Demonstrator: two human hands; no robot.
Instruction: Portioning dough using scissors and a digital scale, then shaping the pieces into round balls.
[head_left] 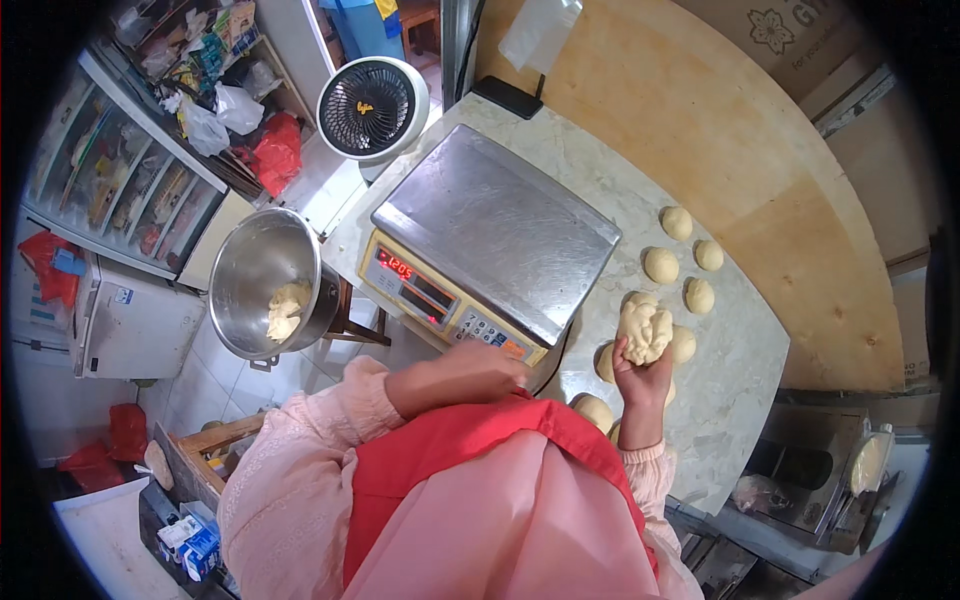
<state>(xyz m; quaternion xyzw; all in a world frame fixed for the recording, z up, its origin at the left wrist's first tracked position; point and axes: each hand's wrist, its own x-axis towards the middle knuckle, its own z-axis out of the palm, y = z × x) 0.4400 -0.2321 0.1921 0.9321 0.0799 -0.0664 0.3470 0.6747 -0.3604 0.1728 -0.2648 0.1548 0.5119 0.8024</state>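
My right hand (642,384) is closed around a lumpy, creased piece of pale dough (646,328), held over the right side of the table. Round about it lie several smooth dough balls (661,265), some partly hidden by the hand and dough. My left hand (485,372) is in front of my red apron (440,440), close to the front edge of a weighing scale (495,235). Motion blurs it and its fingers are mostly hidden. Nothing rests on the scale's steel plate, and its red display is lit. More dough (287,308) sits in a steel bowl (232,262) to the left.
The bowl stands on a wooden stool (358,318). A round fan (368,108) and a black phone-like slab (508,97) are beyond the scale. A wooden board (700,130) borders the marbled table (735,400). A glass-fronted cabinet (115,170) stands far left.
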